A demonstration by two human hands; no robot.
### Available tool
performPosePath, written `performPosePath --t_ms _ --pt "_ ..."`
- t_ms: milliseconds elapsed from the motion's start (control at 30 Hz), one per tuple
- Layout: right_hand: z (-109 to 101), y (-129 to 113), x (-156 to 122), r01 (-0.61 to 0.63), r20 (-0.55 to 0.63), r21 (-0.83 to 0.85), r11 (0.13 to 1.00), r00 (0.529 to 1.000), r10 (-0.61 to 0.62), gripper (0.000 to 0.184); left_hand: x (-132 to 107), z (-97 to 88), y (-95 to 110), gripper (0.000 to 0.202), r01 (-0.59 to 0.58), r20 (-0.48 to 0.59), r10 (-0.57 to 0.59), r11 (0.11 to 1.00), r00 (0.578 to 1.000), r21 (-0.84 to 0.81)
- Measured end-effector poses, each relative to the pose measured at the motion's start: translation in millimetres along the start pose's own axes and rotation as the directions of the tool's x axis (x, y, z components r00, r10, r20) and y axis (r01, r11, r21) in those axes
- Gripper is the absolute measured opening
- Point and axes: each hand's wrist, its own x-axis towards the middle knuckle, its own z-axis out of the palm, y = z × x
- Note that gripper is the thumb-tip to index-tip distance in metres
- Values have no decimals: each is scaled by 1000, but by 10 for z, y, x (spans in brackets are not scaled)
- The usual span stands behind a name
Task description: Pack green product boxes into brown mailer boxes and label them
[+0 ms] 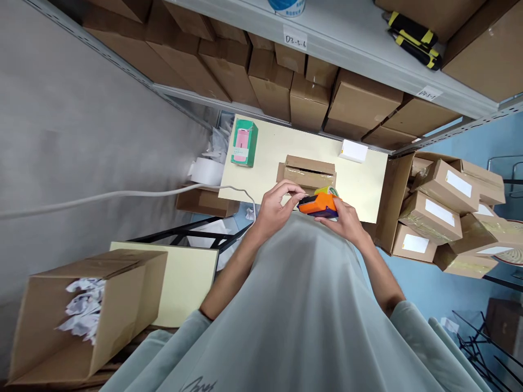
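My right hand [344,220] is wrapped round an orange and dark blue tape dispenser [320,206], close in front of my shirt. A yellow-green tape roll [332,191] shows at the dispenser's far side. The thumb and index finger of my left hand [281,203] pinch together at its black front end; what lies between the fingertips is too small to make out. Just beyond my hands, a brown cardboard box [309,170] lies on the cream table [273,139].
A green box with a pink front [242,146] and a small white box [353,151] lie on the table. Box-filled shelves [245,13] stand behind. At right is a large carton [386,209] of smaller boxes. A white cable [122,194] crosses at left, above an open carton [134,294].
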Motion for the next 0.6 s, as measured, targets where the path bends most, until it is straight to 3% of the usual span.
performPosePath --t_ms 100,233,300,400,500,600 --pt "-87 -49 -4 -54 153 -64 996 986 64 53 -88 73 -156 32 67 -3 -67 998 998 -18" --pt "-300 -101 24 -112 348 -127 986 925 150 49 -174 109 -346 35 202 -40 -206 975 978 -94" --pt "-440 -70 66 -135 395 -127 983 902 175 48 -153 9 -454 37 254 -156 -274 958 949 -136" --pt "-661 37 196 -177 429 -60 982 884 186 49 -31 -259 -676 39 301 -343 -353 933 870 -197" --pt "-843 113 441 -188 462 5 982 871 164 54 140 -452 -936 37 378 -313 -455 884 834 -276" --pt "-961 98 761 -228 484 4 974 853 197 58 294 -448 -1149 29 440 -269 -544 822 795 -363"
